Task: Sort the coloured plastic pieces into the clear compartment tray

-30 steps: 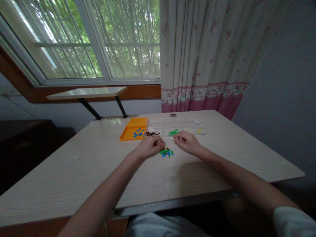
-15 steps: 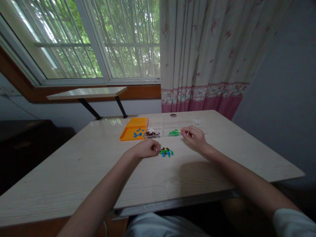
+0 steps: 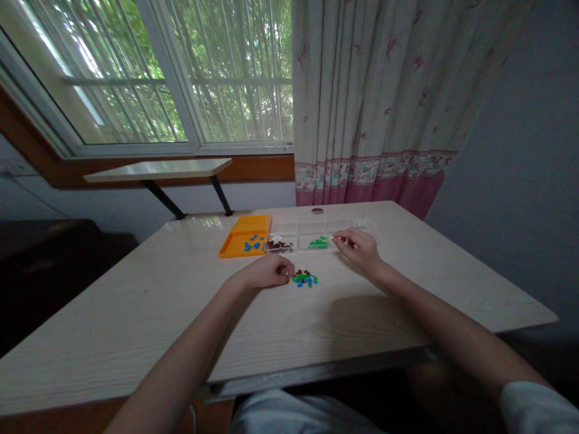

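Observation:
My left hand rests on the table with curled fingers, touching or almost touching the left side of a small mixed pile of blue, green and brown pieces. Whatever its fingers hold is hidden. Over the right part of a clear compartment box, my right hand is closed in a pinch; a tiny pale spot shows at the fingertips, too small to name. Just left of it, green pieces lie in one compartment. Dark brown pieces fill the compartment farther left.
An open orange case with blue pieces in it stands left of the clear box. A dark round disc lies near the table's far edge. A small raised shelf on black legs stands at the back left.
My right hand has shifted slightly to the right, away from the green pieces, still pinched. My left hand has stayed beside the mixed pile.

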